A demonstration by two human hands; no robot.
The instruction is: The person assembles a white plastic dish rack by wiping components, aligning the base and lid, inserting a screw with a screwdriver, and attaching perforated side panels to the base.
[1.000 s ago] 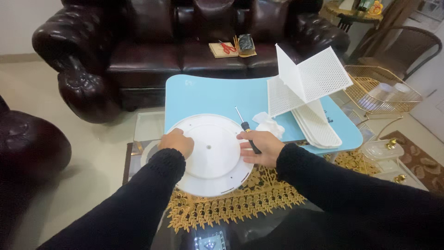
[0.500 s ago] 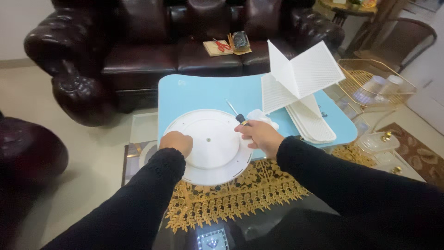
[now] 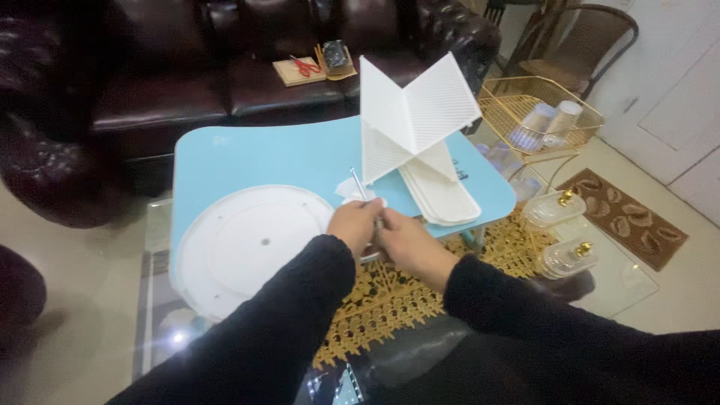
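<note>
I see both hands meeting at the worktop (image 3: 225,161) edge: left hand (image 3: 355,225) and right hand (image 3: 405,241) closed on a thin screwdriver (image 3: 358,184), shaft poking up past the fingers. Round white disc (image 3: 247,244) lies left of them, loose; white perforated panels (image 3: 412,112) stand beyond. Assembly looks approx. half done.

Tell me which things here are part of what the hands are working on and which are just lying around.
In use:
- left hand and right hand, together on the screwdriver
- white round plate
- white ribbed panels
- light blue tray table

Lying about:
- red scissors on the sofa
- gold wire basket with cups
- glass jars
</note>
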